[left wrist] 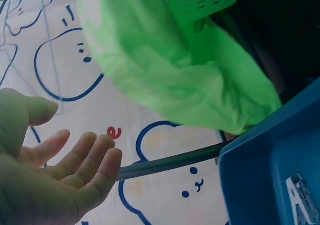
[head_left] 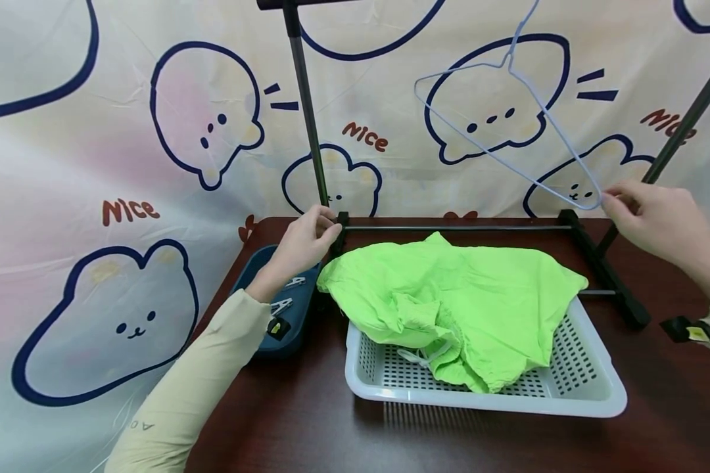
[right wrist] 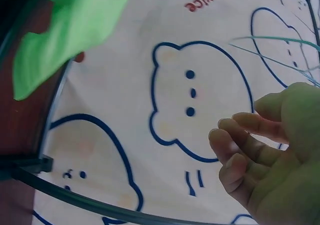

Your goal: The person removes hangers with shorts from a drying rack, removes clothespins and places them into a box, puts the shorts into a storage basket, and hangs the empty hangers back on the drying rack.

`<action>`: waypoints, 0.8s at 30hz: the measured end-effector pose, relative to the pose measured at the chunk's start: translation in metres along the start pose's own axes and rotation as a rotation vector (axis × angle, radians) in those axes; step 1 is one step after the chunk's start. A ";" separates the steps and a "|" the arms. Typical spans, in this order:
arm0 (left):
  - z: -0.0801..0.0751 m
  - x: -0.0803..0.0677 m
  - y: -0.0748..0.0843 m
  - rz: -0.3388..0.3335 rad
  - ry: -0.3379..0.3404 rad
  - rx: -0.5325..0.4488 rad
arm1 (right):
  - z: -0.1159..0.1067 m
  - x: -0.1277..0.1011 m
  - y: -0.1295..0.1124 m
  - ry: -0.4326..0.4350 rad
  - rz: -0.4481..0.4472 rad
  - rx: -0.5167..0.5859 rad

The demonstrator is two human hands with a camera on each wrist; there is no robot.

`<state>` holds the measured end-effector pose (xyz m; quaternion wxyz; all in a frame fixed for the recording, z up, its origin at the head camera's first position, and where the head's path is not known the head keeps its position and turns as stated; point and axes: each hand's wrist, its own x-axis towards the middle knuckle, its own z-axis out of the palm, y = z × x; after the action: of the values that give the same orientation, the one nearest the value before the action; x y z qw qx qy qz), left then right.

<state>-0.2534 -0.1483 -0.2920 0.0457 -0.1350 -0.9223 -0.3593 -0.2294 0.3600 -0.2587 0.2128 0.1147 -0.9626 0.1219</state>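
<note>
White basket (head_left: 591,387) sits nearest, green garment (head_left: 461,295) heaped in it. Right hand (head_left: 657,217) pinches wire hanger (head_left: 509,125) at its lower corner. Left hand (head_left: 304,240), fingers loosely open, touches rack upright (head_left: 307,118). Risk: hanger swings and slips, since grip is only fingertips.

Dark wooden table (head_left: 307,420), white basket (head_left: 591,394), blue tray (head_left: 254,263), black rack base (head_left: 603,269)

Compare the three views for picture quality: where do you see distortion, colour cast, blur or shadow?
Head view: sharp and evenly lit, wide-lens bending at the edges, a soft shadow under the white basket. Left wrist view: greenish cast, the left hand close and soft, the green cloth slightly overexposed. Right wrist view: same tint, the right hand blurred, the hanger only thin faint lines.
</note>
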 end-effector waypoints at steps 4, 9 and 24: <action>0.007 -0.002 -0.002 -0.004 -0.033 0.017 | 0.012 0.004 0.000 -0.068 -0.035 0.035; 0.013 -0.004 -0.004 -0.007 -0.061 0.029 | 0.022 0.007 -0.002 -0.112 -0.118 0.066; 0.027 -0.004 0.000 0.005 -0.170 0.135 | 0.053 0.005 -0.016 -0.257 -0.236 0.033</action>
<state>-0.2490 -0.1312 -0.3123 -0.0228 -0.1639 -0.9446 -0.2835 -0.2490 0.3289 -0.3000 0.0991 0.2450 -0.9596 0.0961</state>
